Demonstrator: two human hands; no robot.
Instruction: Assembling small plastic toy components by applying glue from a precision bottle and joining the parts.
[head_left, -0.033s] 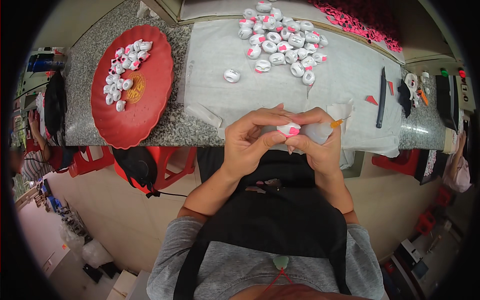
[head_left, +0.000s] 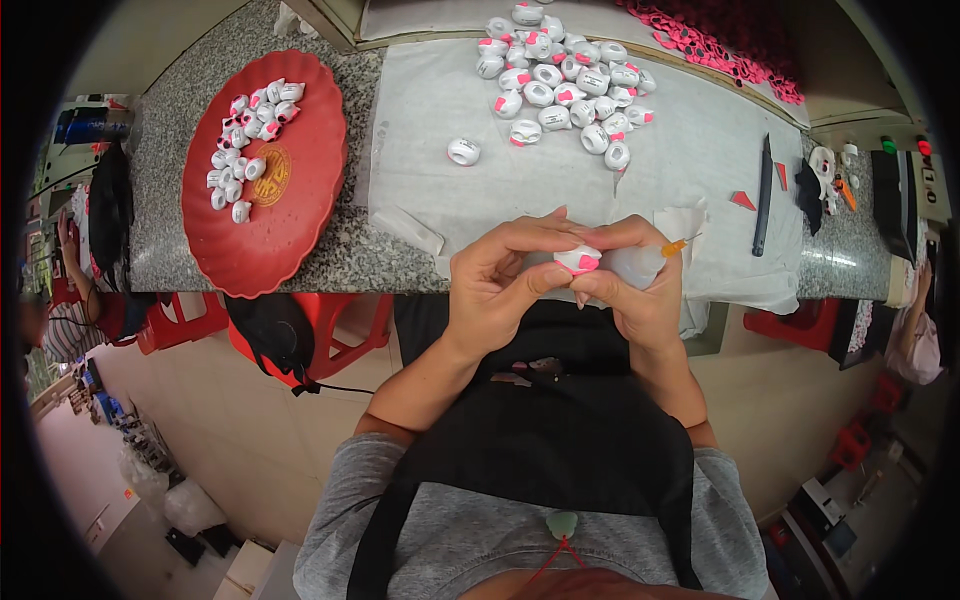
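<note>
Left hand (head_left: pixel 495 280) and right hand (head_left: pixel 648 305), half curled, pinch a white cat-head piece (head_left: pixel 567 257) (pink bow (head_left: pixel 588 263) showing); the right holds a needle-tipped bottle (head_left: pixel 633 264).

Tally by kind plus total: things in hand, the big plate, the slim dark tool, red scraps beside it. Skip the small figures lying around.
White-and-pink figure, held: 1
Bottle with orange tip, held: 1
Red plate: 1
Slim dark tool: 1
Red scraps: 2
Total: 6
</note>
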